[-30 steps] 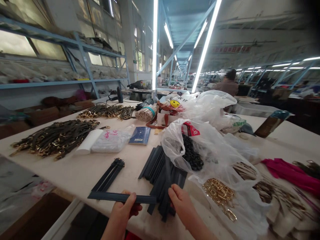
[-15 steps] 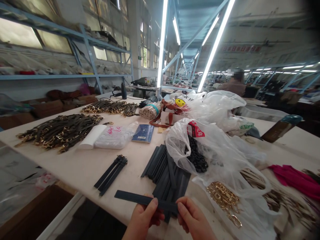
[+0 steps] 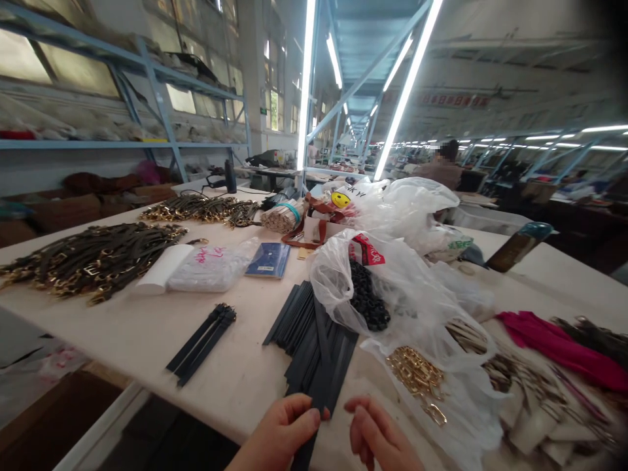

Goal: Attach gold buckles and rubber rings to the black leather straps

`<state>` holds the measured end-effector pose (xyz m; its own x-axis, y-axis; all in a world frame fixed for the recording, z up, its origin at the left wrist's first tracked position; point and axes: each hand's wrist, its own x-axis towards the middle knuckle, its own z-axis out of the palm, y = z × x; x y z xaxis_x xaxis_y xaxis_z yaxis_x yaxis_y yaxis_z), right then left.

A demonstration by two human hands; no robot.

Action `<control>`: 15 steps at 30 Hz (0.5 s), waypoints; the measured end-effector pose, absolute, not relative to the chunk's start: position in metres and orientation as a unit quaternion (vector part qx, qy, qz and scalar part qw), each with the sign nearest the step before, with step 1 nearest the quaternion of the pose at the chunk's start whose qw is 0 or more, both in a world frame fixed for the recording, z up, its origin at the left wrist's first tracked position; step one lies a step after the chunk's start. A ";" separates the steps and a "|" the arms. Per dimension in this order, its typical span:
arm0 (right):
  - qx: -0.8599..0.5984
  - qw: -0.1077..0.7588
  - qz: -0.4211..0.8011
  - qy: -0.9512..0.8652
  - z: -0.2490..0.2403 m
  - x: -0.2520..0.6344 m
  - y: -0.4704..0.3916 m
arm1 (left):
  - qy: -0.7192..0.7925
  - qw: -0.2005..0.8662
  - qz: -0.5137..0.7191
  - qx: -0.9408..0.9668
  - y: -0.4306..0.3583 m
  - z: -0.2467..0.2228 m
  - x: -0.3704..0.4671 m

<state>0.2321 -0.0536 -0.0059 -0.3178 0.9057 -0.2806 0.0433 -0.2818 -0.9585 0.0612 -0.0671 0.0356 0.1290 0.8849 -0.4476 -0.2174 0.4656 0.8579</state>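
Dark strap at tabletop's near edge, by the strap pile: left hand fingers pinch it, right hand's loosely open, nothing held (AFAICT). I'd hold it flat w/ light, even grip.

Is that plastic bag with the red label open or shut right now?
Open. The plastic bag's mouth gapes wide on its left side, and the black links show inside.
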 end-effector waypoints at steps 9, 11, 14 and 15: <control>-0.524 0.388 0.629 -0.423 0.008 0.214 -0.029 | 0.515 0.735 0.299 0.323 -0.072 0.035 0.070; -0.529 0.385 0.631 -0.417 0.004 0.216 -0.027 | 0.514 0.741 0.305 0.304 -0.072 0.034 0.072; -0.531 0.382 0.639 -0.405 0.004 0.219 -0.026 | 0.507 0.748 0.313 0.293 -0.070 0.033 0.076; -0.530 0.384 0.641 -0.402 0.005 0.220 -0.026 | 0.503 0.750 0.315 0.292 -0.069 0.032 0.077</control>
<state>0.2200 -0.0260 0.0052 -0.1446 0.9173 -0.3710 -0.0660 -0.3830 -0.9214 0.0770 -0.0693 0.0325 0.2945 0.7663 -0.5710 -0.1791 0.6312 0.7547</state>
